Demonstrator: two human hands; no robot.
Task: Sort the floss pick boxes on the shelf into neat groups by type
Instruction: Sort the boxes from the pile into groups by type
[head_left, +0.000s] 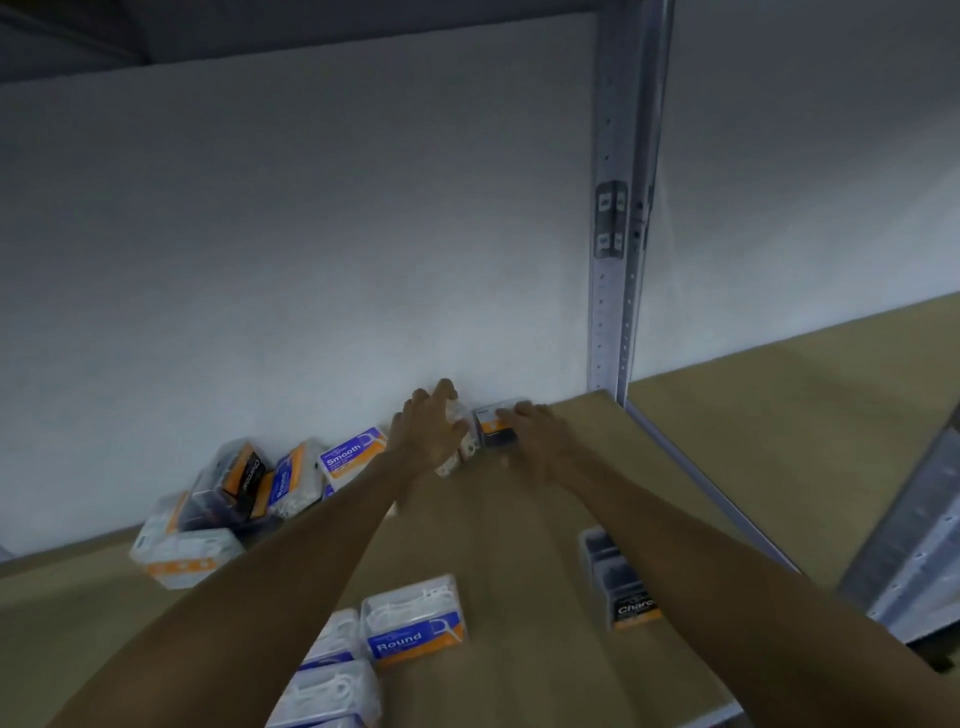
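I see a tan particle-board shelf (519, 519) against a plain white back wall (311, 234), with a perforated grey metal upright post (618, 208) at the right rear corner. A second tan board runs on past the post.

Both my arms reach to the back of the shelf. My left hand (431, 426) is curled over a clear plastic floss pick box with white picks (457, 457), fingers (447, 389) wrapped on its top by the wall. My right hand (535, 431) lies on a clear box with dark picks and an orange label (496, 431), just beside the first one; fingers flat on its top, grip blurred, so I cannot tell if it is clasped.

Left rear: a jumbled pile with a blue-and-orange box reading "Smooth" (353, 452), one reading "Round" (291, 478) and a black-labelled one reading "Charcoal" (244, 478). Near front: a clear box marked "Round" (413, 618) beside more white-pick boxes (332, 691). Right front: a dark box, label partly hidden, reading "Charc" (621, 582).
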